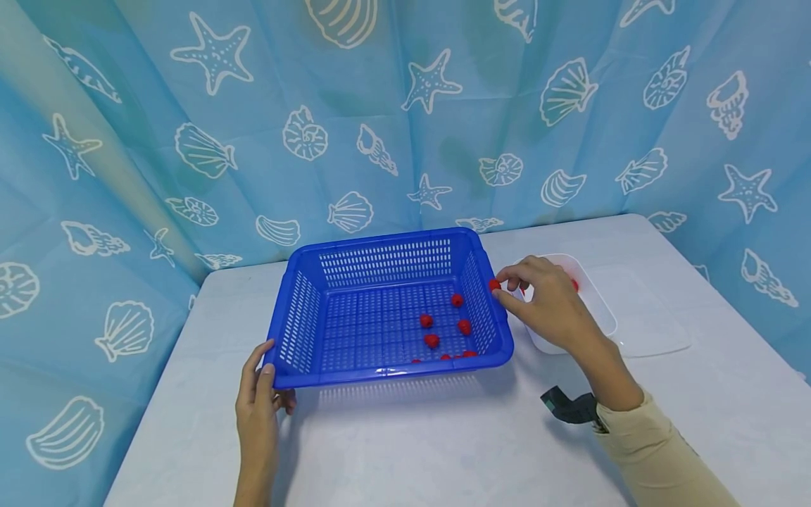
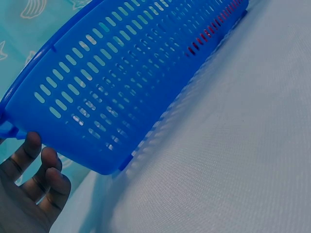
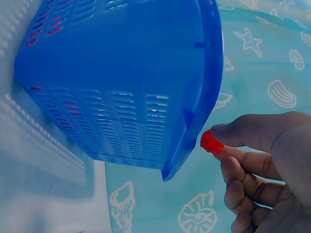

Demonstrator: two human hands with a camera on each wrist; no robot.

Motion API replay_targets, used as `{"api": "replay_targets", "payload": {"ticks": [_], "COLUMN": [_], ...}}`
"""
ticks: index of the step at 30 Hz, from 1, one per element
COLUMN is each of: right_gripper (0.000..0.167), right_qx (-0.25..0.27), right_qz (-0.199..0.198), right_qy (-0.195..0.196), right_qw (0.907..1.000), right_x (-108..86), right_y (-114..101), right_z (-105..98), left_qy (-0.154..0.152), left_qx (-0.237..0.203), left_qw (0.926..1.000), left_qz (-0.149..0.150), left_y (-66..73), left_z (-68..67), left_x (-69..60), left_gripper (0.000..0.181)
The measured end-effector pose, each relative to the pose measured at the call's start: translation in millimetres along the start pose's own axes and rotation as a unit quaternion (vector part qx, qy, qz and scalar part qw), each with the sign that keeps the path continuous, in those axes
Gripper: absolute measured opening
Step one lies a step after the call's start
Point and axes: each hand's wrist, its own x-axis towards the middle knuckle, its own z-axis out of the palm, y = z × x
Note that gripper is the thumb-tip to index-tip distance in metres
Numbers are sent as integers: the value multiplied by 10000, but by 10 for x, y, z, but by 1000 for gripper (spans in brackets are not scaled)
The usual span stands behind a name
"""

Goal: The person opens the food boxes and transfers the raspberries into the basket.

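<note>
The fingers of the right hand (image 1: 554,303) pinch one red raspberry (image 3: 212,142), just beside one blue basket (image 1: 380,372). The fingers of the left hand (image 1: 256,408) grip its left front corner. Inside it, four raspberries (image 1: 465,327) show whole; others are partly hidden. One white container (image 1: 600,303), with at least one raspberry, stands on the table (image 1: 405,451).
</note>
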Motion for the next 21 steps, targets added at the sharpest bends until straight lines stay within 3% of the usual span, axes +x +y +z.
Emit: {"api": "replay_targets", "payload": {"ticks": [21], "right_gripper": [27], "right_qx": [21], "right_qz": [-17], "right_qy": [-239], "right_qw": [9997], "right_x": [-31], "right_y": [-94], "right_z": [55], "left_qy": [-14], "left_qx": [-10], "left_qw": [10000], "left_qz": [31], "left_y": [-9], "left_z": [-5], "left_x": [-4], "left_gripper": [43]}}
